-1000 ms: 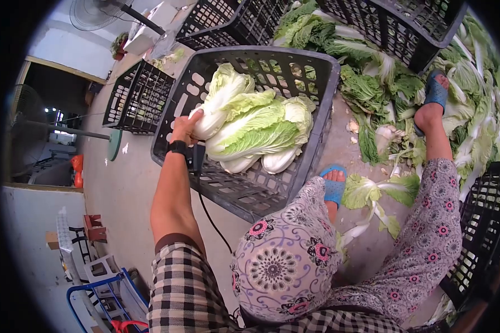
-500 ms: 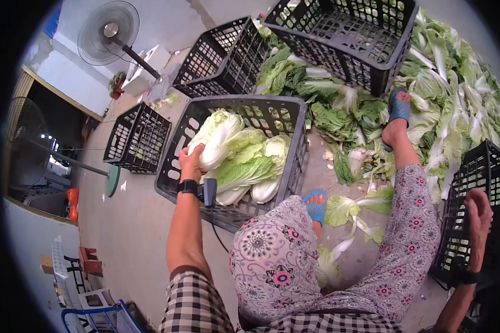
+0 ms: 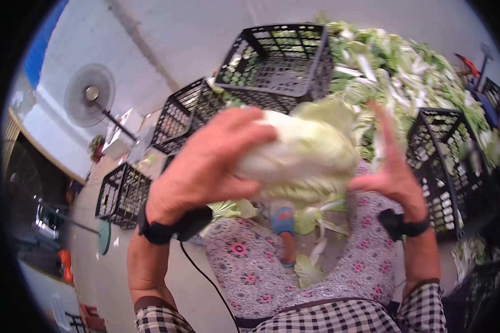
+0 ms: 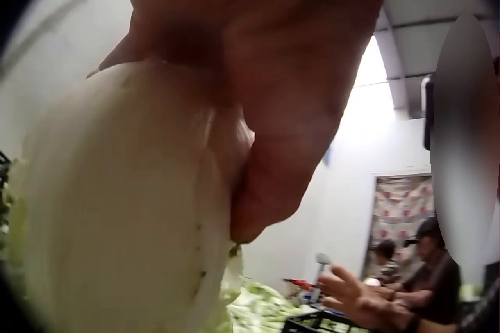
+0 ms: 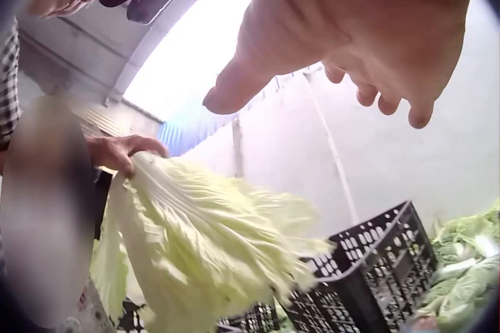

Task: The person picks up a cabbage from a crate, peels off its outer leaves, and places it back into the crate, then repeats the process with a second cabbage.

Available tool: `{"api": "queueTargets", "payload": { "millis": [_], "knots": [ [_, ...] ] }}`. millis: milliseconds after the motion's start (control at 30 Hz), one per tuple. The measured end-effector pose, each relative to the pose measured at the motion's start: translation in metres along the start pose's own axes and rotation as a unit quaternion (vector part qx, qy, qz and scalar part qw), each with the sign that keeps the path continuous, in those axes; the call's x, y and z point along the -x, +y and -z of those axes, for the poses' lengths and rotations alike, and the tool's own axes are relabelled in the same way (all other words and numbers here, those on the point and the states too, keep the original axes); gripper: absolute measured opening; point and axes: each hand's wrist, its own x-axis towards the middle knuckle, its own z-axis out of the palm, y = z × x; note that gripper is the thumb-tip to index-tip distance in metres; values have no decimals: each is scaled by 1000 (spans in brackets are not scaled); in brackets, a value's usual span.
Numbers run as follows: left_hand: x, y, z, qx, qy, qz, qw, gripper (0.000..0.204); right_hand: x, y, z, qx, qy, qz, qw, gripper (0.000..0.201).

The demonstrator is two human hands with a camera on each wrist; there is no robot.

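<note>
A pale napa cabbage (image 3: 303, 155) is held up in front of the lap, its white base in my left hand (image 3: 208, 161). In the left wrist view the fingers and thumb of the left hand (image 4: 266, 75) grip the cabbage (image 4: 117, 200) round its base. To the right of the leafy end, my right hand (image 3: 391, 172) is raised with fingers spread, holding nothing. The right wrist view shows the right hand (image 5: 351, 36) apart from the cabbage (image 5: 203, 239), whose leaves spread out loosely.
A black crate (image 3: 283, 72) stands ahead, with another crate (image 3: 439, 161) on the right. Behind lies a large heap of leaves (image 3: 405, 83). A standing fan (image 3: 91, 93) is at the left. Loose leaves lie near a blue sandal (image 3: 283, 221). Other people (image 4: 430, 270) sit in the background.
My left hand has lifted a cabbage out of the crate and brought it up before the body. My right hand has come in from the far right. The head view has shifted.
</note>
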Motion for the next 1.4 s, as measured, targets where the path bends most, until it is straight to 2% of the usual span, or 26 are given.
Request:
{"api": "queueTargets", "payload": {
  "millis": [33, 67, 100, 167, 200, 233, 267, 333, 400, 433, 533, 567, 667, 700, 767, 833, 900, 933, 1000, 1067, 1133, 1167, 1200, 1267, 1300, 1400],
  "knots": [
    [-19, 26, -5, 22, -38, -48, 998, 62, -3, -8, -11, 0, -101, 41, 994, 117],
    [-34, 50, -9, 41, -76, -97, 992, 63, 7, -27, -20, -55, -126, 11, 990, 112],
    [-41, 63, -12, 46, -95, -96, 990, 68, 19, -21, -21, -192, -102, -40, 975, 105],
    [-48, 71, -25, 126, 6, -107, 986, 75, 44, -23, -17, -352, -68, -162, 919, 90],
    [-54, 72, -34, 167, 50, -112, 978, 78, 52, -24, -14, -431, -44, -219, 874, 83],
    [-57, 63, -44, 219, 62, -113, 967, 95, 57, -25, -10, -411, -9, -223, 884, 77],
    [-56, 59, -53, 265, 39, -69, 961, 117, 61, -25, -6, -391, 25, -226, 892, 72],
    [-49, 56, -69, 323, 36, 12, 945, 124, 64, -25, 2, -376, 71, -242, 892, 70],
    [-44, 57, -84, 337, -26, 24, 941, 134, 61, -25, 10, -389, 88, -266, 878, 79],
    [-41, 57, -100, 358, -27, 31, 933, 125, 59, -23, 9, -415, 106, -297, 853, 82],
    [-43, 72, -125, 487, 37, 162, 857, 107, 53, -39, 18, -367, 88, -296, 878, 96],
    [-45, 74, -122, 529, 65, 226, 816, 88, 55, -34, 16, -345, 49, -256, 902, 112],
    [-46, 64, -113, 638, 115, 239, 723, 63, 65, -15, 9, -430, 41, -178, 884, 120],
    [-44, 66, -109, 628, 104, 253, 729, 61, 70, -9, 11, -408, 14, -187, 894, 124],
    [-42, 72, -108, 616, 106, 257, 737, 64, 73, 13, -1, -385, -3, -128, 914, 120],
    [-45, 77, -113, 627, 107, 248, 731, 68, 75, 6, -5, -432, 9, -133, 892, 116],
    [-42, 69, -119, 631, 88, 260, 725, 74, 72, -15, -3, -507, 49, -176, 842, 110],
    [-44, 72, -123, 642, 107, 249, 718, 74, 71, -20, -2, -524, 66, -192, 827, 107],
    [-42, 52, -131, 624, 52, 254, 737, 79, 78, -20, -1, -548, 101, -220, 800, 101],
    [-41, 56, -140, 637, 26, 231, 735, 98, 83, -15, 0, -559, 133, -250, 779, 94],
    [-39, 59, -143, 632, -23, 217, 743, 107, 83, -22, 26, -546, 142, -265, 782, 84],
    [-42, 72, -138, 599, -17, 204, 774, 114, 87, -18, 39, -532, 146, -285, 784, 81],
    [-41, 72, -139, 602, -26, 198, 773, 112, 90, -14, 53, -518, 150, -305, 785, 78],
    [-46, 77, -124, 604, -126, 222, 755, 109, 102, 7, 75, -456, 228, -266, 818, 68],
    [-41, 67, -128, 618, -142, 191, 749, 87, 105, 9, 95, -417, 256, -281, 826, 65],
    [-38, 69, -121, 607, -155, 217, 748, 83, 112, 10, 159, -250, 337, -284, 862, 59]
  ]
}}
